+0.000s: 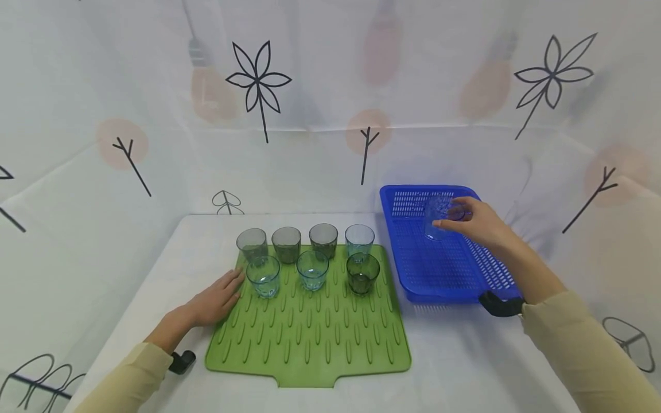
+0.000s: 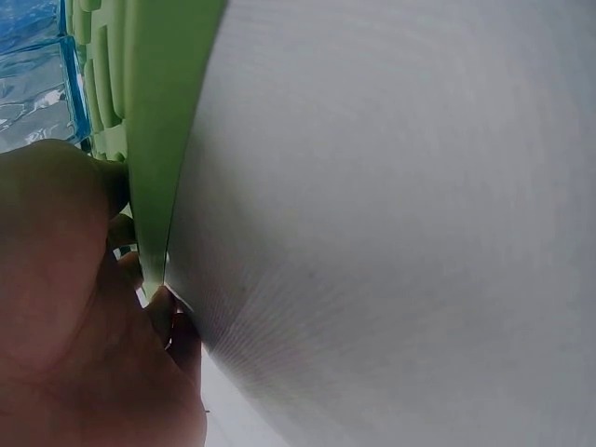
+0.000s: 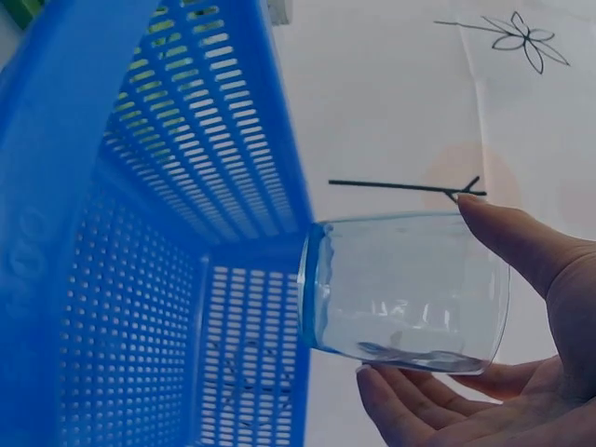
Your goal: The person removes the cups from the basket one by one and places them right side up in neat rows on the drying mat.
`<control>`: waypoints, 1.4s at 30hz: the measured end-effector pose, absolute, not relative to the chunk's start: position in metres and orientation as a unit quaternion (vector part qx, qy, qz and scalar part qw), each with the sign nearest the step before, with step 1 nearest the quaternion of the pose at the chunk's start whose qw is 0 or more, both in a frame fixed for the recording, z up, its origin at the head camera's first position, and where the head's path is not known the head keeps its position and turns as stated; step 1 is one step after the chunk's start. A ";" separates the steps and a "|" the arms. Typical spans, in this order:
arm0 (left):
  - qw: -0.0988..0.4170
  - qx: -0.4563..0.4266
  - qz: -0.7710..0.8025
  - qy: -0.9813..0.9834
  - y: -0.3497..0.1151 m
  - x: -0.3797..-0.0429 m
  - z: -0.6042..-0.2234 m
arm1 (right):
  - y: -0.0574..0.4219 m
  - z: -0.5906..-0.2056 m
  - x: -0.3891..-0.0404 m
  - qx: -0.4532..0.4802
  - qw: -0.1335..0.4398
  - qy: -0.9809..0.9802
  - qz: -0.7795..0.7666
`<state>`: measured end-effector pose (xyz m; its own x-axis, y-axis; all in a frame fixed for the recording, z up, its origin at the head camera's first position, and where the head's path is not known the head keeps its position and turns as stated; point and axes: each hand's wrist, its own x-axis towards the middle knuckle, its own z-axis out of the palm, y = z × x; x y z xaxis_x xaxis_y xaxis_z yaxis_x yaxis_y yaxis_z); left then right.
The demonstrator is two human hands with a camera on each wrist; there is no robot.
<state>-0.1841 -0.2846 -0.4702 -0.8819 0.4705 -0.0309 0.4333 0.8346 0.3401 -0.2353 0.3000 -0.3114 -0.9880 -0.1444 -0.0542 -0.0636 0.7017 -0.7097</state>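
Note:
My right hand [image 1: 479,222] grips a clear, faintly blue glass tumbler [image 3: 410,293] between thumb and fingers. In the head view the glass overlaps the back part of a blue plastic basket [image 1: 413,295]; the right wrist view shows it lying sideways, its thick bluish end beside the basket wall. My left hand [image 1: 213,299] rests at the left edge of a green ridged drying mat [image 1: 310,350], fingertips at its rim. On the mat's far half stand several tumblers in two rows: smoky grey glasses [image 1: 286,244], light blue glasses [image 1: 312,271] and a dark green-grey glass [image 1: 362,274].
The basket has slotted walls and stands right of the mat on a white-covered table [image 1: 454,355]. A white patterned cloth [image 1: 320,166] hangs behind and on both sides. Black wrist straps [image 1: 500,304] show at both cuffs.

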 end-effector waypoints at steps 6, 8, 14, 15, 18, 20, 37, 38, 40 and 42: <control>0.069 0.221 0.157 0.960 -0.281 -0.180 -0.461 | 0.295 -0.317 -0.228 -0.070 0.051 0.917 -0.389; 0.065 0.224 0.153 0.960 -0.280 -0.179 -0.459 | 0.294 -0.319 -0.226 -0.074 0.054 0.914 -0.395; 0.061 0.227 0.154 0.960 -0.279 -0.180 -0.460 | 0.288 -0.324 -0.218 -0.082 0.058 0.909 -0.404; 0.062 0.226 0.155 0.960 -0.279 -0.180 -0.460 | 0.287 -0.324 -0.217 -0.085 0.058 0.909 -0.404; 0.055 0.233 0.156 0.958 -0.280 -0.180 -0.462 | 0.283 -0.324 -0.212 -0.096 0.059 0.907 -0.406; 0.049 0.239 0.159 0.957 -0.282 -0.181 -0.464 | 0.278 -0.323 -0.208 -0.105 0.059 0.904 -0.410; 0.060 0.227 0.150 0.960 -0.279 -0.179 -0.459 | 0.242 -0.326 -0.184 -0.143 0.067 0.884 -0.439; 0.062 0.226 0.151 0.960 -0.279 -0.179 -0.460 | 0.240 -0.326 -0.183 -0.146 0.068 0.883 -0.440; 0.064 0.225 0.154 0.960 -0.279 -0.180 -0.460 | 0.235 -0.326 -0.180 -0.151 0.071 0.880 -0.444; 0.060 0.227 0.155 0.960 -0.279 -0.181 -0.461 | 0.230 -0.326 -0.177 -0.159 0.073 0.877 -0.447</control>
